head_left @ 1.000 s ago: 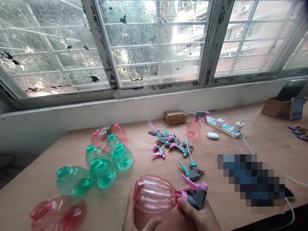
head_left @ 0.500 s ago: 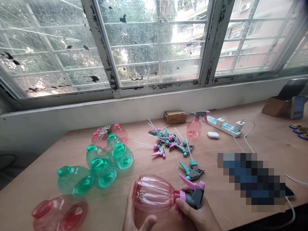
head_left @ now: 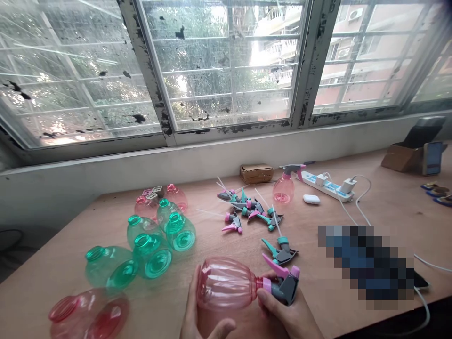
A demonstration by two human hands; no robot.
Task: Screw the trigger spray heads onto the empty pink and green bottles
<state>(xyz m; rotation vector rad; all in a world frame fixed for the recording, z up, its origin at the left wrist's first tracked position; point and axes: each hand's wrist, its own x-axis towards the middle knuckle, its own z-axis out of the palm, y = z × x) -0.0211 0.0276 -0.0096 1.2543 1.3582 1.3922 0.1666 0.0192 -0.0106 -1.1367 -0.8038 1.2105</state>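
Observation:
A clear pink bottle (head_left: pixel 226 285) lies sideways between my hands, its neck pointing right. My left hand (head_left: pixel 192 308) cups its base end, with the fingers along the far left and the thumb below. My right hand (head_left: pixel 282 308) pinches the pink collar of a grey spray head (head_left: pixel 287 287) that sits on the bottle's neck; its pink trigger points up and left. Some right-hand fingers are hidden behind the neck. Just beyond lies a loose spray head with a green trigger (head_left: pixel 280 252). Several more spray heads (head_left: pixel 252 205) with thin tubes lie in a pile farther back.
Several green bottles (head_left: pixel 153 256) and a pink bottle (head_left: pixel 90 313) stand at the left. A complete pink sprayer (head_left: pixel 283 188) stands near a small cardboard box (head_left: pixel 256 173). At the right are a white earbud case (head_left: pixel 311 199), a power strip (head_left: pixel 326 186) with cables, and a blurred-out dark object (head_left: pixel 367 268).
The view has shifted slightly. My hands keep their hold on the bottle and spray head, with my left thumb a little farther right; nothing has been let go.

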